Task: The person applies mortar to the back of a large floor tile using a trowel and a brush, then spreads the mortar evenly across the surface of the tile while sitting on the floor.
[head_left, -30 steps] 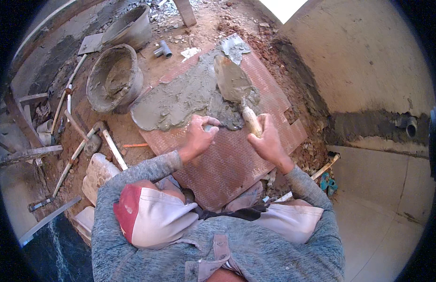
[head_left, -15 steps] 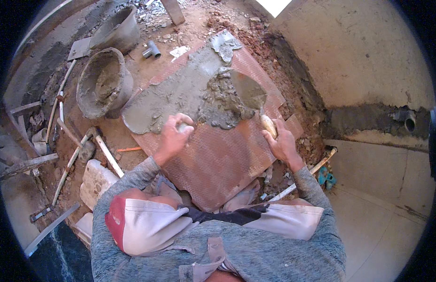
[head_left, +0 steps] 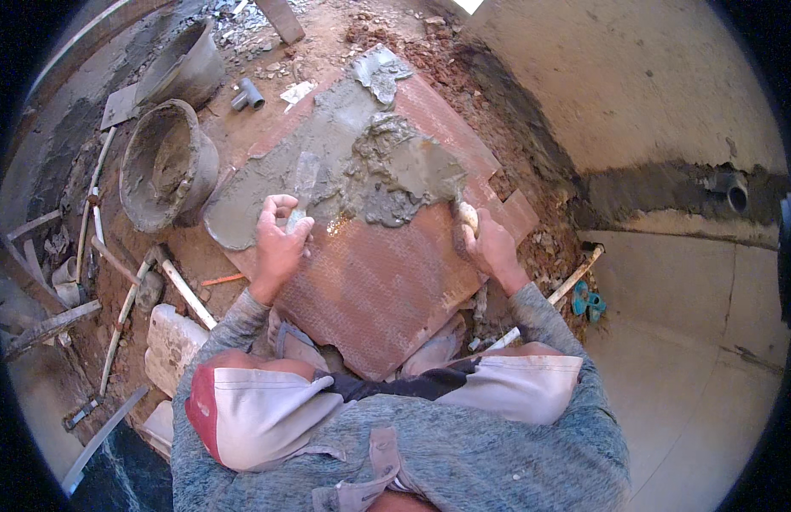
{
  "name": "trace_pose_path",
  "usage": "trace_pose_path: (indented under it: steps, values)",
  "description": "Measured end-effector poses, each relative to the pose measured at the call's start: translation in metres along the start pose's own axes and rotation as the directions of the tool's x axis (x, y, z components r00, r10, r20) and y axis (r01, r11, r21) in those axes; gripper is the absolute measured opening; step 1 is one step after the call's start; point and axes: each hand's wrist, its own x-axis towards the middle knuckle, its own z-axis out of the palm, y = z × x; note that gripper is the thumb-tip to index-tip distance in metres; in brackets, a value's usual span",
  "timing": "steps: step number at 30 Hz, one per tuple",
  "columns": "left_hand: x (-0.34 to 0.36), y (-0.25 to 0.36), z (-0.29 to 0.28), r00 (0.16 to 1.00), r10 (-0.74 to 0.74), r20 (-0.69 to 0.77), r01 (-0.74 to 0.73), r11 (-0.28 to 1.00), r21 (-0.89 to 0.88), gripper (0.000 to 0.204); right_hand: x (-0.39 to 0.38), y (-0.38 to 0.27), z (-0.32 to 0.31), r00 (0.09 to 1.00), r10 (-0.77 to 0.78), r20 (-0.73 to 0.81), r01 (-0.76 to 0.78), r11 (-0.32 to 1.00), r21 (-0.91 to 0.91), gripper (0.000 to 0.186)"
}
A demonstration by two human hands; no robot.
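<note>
On a reddish textured board [head_left: 370, 299] in front of me lies a spread of wet grey mortar [head_left: 267, 179], heaped into a mound [head_left: 387, 183] near the middle. My right hand [head_left: 493, 247] is closed around the yellowish handle of a trowel [head_left: 469, 218] at the mound's right edge. The trowel's blade is hard to tell from the mortar. My left hand [head_left: 278, 243] pinches a small flat-bladed scraper [head_left: 307, 175], its pale blade pointing away from me over the mortar's near edge.
Two mortar-caked tubs [head_left: 169, 166] stand at the left, near a grey pipe fitting [head_left: 248, 94]. Pale pipes [head_left: 189, 293] and a whitish block [head_left: 173, 341] lie nearer. A wall with a pipe stub [head_left: 736, 196] rises at the right. Rubble [head_left: 395, 38] lies beyond the board.
The trowel's blade, seen broad and flat before, now blends into the mound, whose right side looks spread wider. The scraper in my left hand now shows its blade. The whole view has shifted slightly.
</note>
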Motion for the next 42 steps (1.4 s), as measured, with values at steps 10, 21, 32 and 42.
trace_pose_path:
  steps: [10,21,32,42]
  values:
    - [0.005,-0.002,-0.009,0.999,0.024,-0.045,-0.029,0.993,-0.114,0.038,0.016,0.046,-0.003,0.991,0.131,-0.028,-0.124,0.975,0.184,0.041]
    - [0.008,0.005,-0.013,0.996,0.016,-0.085,-0.028,0.99,-0.141,0.036,-0.006,0.054,-0.001,0.984,0.18,-0.001,-0.166,0.906,0.389,0.043]
    - [0.01,0.013,-0.016,0.995,0.02,-0.095,-0.029,0.995,-0.092,0.035,0.018,-0.019,0.019,0.808,0.021,0.589,-0.588,0.095,0.803,0.033]
    - [0.01,0.027,-0.014,0.994,0.007,-0.112,-0.022,0.991,-0.135,0.036,0.042,-0.046,0.05,0.936,-0.29,0.2,0.163,0.859,0.485,0.04]
